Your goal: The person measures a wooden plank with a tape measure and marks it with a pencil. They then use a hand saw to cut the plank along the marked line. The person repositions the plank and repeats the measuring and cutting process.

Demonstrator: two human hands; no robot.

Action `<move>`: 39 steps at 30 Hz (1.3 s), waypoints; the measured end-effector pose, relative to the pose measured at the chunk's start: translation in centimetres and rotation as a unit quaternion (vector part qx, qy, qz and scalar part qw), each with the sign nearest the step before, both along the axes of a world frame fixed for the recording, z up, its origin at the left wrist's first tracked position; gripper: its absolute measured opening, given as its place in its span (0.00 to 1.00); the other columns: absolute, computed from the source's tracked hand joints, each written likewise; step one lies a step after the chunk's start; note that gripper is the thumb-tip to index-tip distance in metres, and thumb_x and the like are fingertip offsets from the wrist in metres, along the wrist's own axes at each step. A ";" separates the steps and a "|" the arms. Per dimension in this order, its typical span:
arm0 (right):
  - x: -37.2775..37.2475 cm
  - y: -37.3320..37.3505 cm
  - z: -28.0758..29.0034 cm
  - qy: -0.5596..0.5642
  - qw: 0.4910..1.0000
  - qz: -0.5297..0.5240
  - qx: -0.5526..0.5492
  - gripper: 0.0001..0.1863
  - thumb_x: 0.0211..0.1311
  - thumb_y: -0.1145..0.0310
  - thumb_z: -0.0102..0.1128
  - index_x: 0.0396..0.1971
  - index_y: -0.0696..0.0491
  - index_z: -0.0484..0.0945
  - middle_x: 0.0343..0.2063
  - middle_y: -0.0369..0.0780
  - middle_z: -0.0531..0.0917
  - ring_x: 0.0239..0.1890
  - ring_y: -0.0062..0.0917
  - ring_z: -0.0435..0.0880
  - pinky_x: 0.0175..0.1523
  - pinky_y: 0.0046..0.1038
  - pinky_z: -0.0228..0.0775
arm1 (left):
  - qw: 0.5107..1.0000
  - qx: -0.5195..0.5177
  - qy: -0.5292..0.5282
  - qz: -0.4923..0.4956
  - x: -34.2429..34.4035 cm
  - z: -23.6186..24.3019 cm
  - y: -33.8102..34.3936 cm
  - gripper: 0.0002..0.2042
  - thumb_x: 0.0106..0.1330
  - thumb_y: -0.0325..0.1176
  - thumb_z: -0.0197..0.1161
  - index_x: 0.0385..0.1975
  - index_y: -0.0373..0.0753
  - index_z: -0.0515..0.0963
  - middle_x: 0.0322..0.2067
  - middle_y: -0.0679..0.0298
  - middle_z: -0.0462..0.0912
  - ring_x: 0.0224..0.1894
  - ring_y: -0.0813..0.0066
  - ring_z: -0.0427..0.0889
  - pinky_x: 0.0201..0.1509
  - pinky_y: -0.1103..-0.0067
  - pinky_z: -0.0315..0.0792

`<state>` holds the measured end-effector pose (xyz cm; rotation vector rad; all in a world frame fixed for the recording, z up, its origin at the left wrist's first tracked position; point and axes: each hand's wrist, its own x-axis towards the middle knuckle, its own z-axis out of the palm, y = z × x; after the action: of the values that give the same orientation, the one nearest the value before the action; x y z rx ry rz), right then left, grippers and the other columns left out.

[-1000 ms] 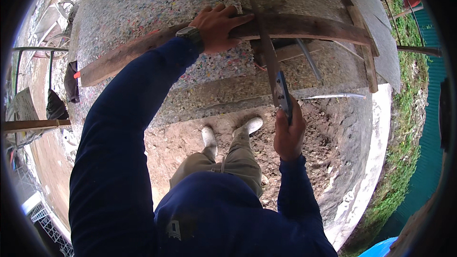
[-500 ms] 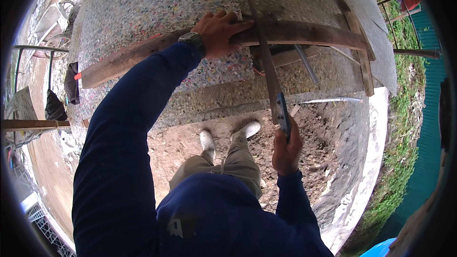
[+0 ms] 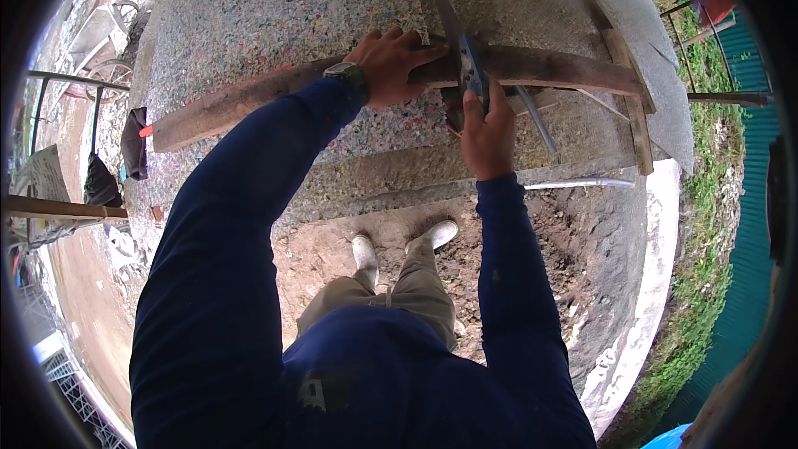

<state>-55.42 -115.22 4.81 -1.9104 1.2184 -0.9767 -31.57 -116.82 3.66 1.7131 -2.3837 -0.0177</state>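
Note:
A long brown wooden plank (image 3: 241,108) lies crosswise over the speckled board surface. My left hand (image 3: 395,65) rests on its middle, gripping it from above, with the fingers over the far edge and one digit pointing toward the saw. My right hand (image 3: 488,129) is closed round the blue-and-black handle of a handsaw (image 3: 442,2). The handle is above the plank, just right of my left hand, and the blade reaches away over the far side. My right hand hides part of the handle. Whether the plank has a cut is hidden.
Narrow wooden strips (image 3: 629,100) lie under the plank's right end. A grey metal pipe (image 3: 536,120) sticks out beneath the plank. A dark cloth (image 3: 134,143) hangs at the left edge. Loose soil (image 3: 549,241) surrounds my boots, and a green corrugated fence (image 3: 752,199) stands right.
My right hand has pushed the saw away from me, bringing its handle from near the board's front edge up to the plank. My left hand stays on the plank.

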 end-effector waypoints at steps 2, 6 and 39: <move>-1.1 2.1 0.1 0.001 0.999 -0.010 0.042 0.23 0.82 0.64 0.55 0.66 0.64 0.75 0.42 0.51 0.87 0.42 0.37 0.90 0.48 0.41 0.81 | 1.000 0.002 0.003 0.000 0.1 -0.1 -0.1 0.39 0.64 0.49 0.75 0.79 0.65 0.71 0.56 0.62 0.79 0.63 0.58 0.78 0.66 0.57 0.73; -6.3 9.8 -0.8 0.017 0.996 -0.019 0.081 0.27 0.81 0.64 0.56 0.71 0.63 0.72 0.46 0.52 0.88 0.45 0.36 0.90 0.52 0.37 0.81 | 1.000 -0.008 0.001 0.009 0.4 -0.2 0.4 0.42 0.64 0.50 0.76 0.81 0.60 0.68 0.57 0.61 0.78 0.64 0.57 0.77 0.68 0.57 0.71; -11.4 19.5 3.9 -0.037 0.970 -0.087 0.222 0.26 0.81 0.65 0.55 0.71 0.63 0.74 0.28 0.34 0.80 0.22 0.11 0.72 0.26 0.22 0.64 | 0.998 -0.022 0.034 0.046 0.4 -0.6 0.7 0.34 0.58 0.57 0.79 0.57 0.39 0.80 0.50 0.58 0.79 0.59 0.57 0.79 0.64 0.59 0.73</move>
<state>-66.77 -95.75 8.70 -1.4260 1.4381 -0.7715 -31.13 -116.12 3.10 1.7702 -2.2377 -0.0094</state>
